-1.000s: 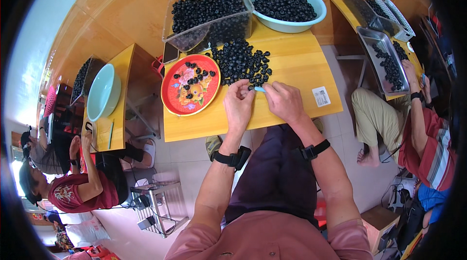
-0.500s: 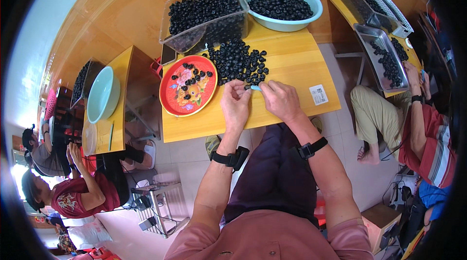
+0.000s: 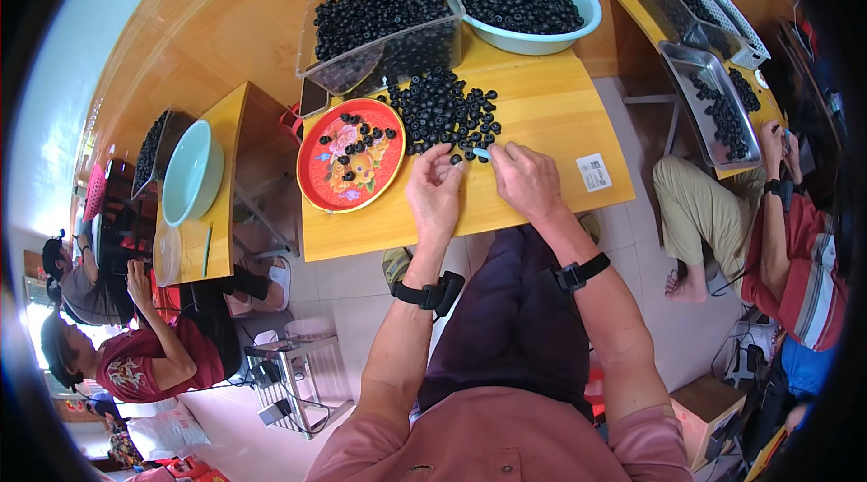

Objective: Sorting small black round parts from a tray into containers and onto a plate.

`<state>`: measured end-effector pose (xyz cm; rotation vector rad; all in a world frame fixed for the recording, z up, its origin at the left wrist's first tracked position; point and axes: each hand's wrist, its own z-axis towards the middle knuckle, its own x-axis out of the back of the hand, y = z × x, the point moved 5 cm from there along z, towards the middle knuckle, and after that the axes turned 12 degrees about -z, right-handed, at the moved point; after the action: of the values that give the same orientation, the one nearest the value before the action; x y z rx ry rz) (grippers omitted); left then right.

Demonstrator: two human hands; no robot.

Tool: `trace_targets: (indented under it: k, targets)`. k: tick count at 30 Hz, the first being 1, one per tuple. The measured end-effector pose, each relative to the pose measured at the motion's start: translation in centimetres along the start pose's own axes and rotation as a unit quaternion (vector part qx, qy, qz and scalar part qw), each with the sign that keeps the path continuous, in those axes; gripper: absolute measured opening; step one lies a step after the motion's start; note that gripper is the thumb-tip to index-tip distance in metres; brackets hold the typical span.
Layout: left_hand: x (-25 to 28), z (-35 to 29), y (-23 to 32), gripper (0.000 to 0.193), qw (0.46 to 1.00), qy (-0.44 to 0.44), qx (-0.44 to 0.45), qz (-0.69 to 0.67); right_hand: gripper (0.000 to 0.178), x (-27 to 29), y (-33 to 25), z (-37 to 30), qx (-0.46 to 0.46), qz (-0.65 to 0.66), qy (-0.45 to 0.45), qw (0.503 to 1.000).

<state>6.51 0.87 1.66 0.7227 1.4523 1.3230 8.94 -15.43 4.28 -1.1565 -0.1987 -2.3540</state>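
Note:
Between the thumb and fingers of my left hand [image 3: 434, 193] is a small black round piece [image 3: 456, 160]. My right hand [image 3: 526, 182] is closed around a slim light-blue tool [image 3: 482, 154]; its tip lies close to that piece, and its exact kind is hidden by my fingers. Just beyond my hands spreads a loose pile of black round pieces [image 3: 441, 110], many showing a hole in the middle. Left of the pile, a red floral tray [image 3: 312, 177] with a yellow rim carries several more black pieces.
At the table's [image 3: 551, 121] back stand a clear plastic bin [image 3: 361, 47] and a pale-blue basin [image 3: 591, 17], both full of black pieces. A white label [image 3: 593, 173] is on the right side. Other people sit at side tables, one with a metal tray [image 3: 670, 56].
My two hands have moved slightly apart. The blue tool has drawn back a little from the black piece, which shows more plainly in my left fingertips.

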Motion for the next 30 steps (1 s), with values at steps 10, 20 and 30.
trace_targets:
  k: [10, 20, 30]
  targets:
    - [0.6, 0.2, -0.4, 0.017, 0.993, -0.020, -0.075, 0.090, 0.015, -0.1, 0.1, 0.0, -0.010, 0.001, -0.011, 1.000]
    - [1.2, 0.1, 1.3, 0.015, 0.992, 0.006, -0.104, 0.066, 0.006, 0.1, 0.2, 0.3, -0.032, 0.005, 0.002, 0.999]
    - [5.8, 4.0, 8.7, 0.020, 0.795, 0.049, -0.332, 0.505, 0.004, 0.3, 1.0, 0.4, -0.090, -0.012, 0.020, 0.996]
